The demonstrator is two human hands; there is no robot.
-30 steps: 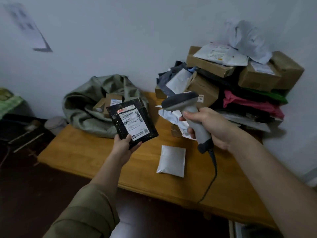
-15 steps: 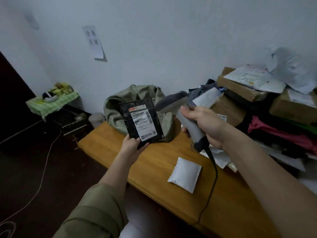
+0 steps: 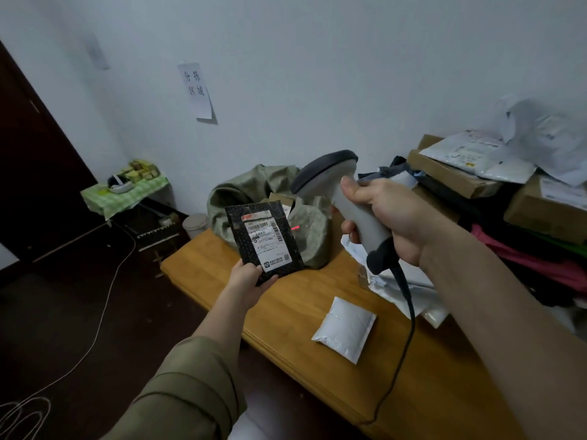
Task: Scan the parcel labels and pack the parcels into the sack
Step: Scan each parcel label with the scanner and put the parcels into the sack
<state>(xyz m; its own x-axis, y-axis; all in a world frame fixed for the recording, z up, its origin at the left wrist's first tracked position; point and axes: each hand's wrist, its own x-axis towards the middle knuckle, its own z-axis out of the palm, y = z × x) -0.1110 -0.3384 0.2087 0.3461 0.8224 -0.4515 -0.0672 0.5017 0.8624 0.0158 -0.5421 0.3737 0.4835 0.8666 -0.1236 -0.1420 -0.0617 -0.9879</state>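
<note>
My left hand (image 3: 249,281) grips the bottom edge of a flat black parcel (image 3: 262,242) with a white barcode label, held upright above the table's left end. My right hand (image 3: 389,217) grips the handle of a grey barcode scanner (image 3: 333,182), its head pointing left towards the parcel. A red scan light shows on the olive-green sack (image 3: 270,204) just right of the parcel's label. The sack sits slumped and open at the table's far left, with a cardboard box showing inside it. A small white padded parcel (image 3: 344,328) lies flat on the wooden table (image 3: 286,312).
A pile of cardboard boxes and plastic mailers (image 3: 495,192) fills the table's right side against the wall. The scanner's black cable (image 3: 403,344) hangs across the table's front edge. Left on the floor are a small stand with a green checked cloth (image 3: 127,192) and a white cord (image 3: 95,328).
The view has swung left, so everything sits further right in frame. The scanner has been raised and tipped toward the parcel, and a red scan light now shows beside the label.
</note>
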